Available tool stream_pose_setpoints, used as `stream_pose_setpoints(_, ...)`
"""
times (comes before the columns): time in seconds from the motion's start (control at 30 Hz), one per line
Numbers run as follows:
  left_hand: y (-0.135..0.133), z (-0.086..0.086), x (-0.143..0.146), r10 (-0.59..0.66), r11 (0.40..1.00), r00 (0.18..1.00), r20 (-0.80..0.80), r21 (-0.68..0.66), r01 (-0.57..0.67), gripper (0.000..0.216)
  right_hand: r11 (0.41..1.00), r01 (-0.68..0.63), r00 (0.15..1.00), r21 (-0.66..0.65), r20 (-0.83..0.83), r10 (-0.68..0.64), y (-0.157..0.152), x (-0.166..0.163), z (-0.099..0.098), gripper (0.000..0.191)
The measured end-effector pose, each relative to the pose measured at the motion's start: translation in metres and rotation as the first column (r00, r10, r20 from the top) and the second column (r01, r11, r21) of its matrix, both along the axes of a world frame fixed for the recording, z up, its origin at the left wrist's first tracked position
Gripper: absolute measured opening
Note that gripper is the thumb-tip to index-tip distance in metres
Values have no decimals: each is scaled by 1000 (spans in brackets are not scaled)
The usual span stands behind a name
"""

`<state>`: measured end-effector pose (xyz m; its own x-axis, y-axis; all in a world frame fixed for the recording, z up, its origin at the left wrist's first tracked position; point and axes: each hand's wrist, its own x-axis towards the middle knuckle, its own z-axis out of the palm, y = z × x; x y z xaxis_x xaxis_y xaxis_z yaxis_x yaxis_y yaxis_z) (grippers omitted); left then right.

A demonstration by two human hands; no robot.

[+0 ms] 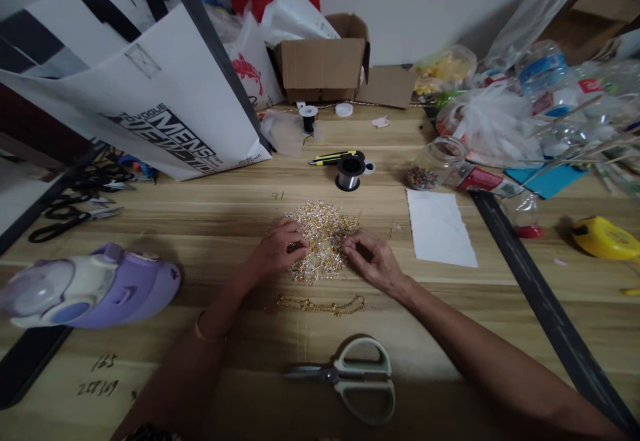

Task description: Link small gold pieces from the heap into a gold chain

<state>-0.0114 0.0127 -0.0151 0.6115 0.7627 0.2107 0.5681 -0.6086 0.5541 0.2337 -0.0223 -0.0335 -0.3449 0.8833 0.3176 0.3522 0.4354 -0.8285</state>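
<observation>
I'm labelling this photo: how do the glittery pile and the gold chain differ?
The glittery pile mixes gold with silvery or clear bits, while the gold chain looks gold throughout. The pile spreads in a broad heap; the chain lies in a narrow line. The left hand and right hand are at the pile's sides; neither touches the chain. Pile and chain both lie on the wooden tabletop.

Golden pile (323, 264): pieces too small; shopping bag (140, 94) cut off.

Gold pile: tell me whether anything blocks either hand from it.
Nothing visible does: the left hand and right hand are at opposite sides of the pile. The chain and scissors lie on its near side.
</observation>
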Motion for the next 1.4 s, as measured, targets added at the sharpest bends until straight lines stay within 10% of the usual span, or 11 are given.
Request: stream_pose_setpoints(1.4,-6,15,1,-79,997,972,-220,-4,80,16,1000,2,1000,20,13,-2,0,-1,0,12)
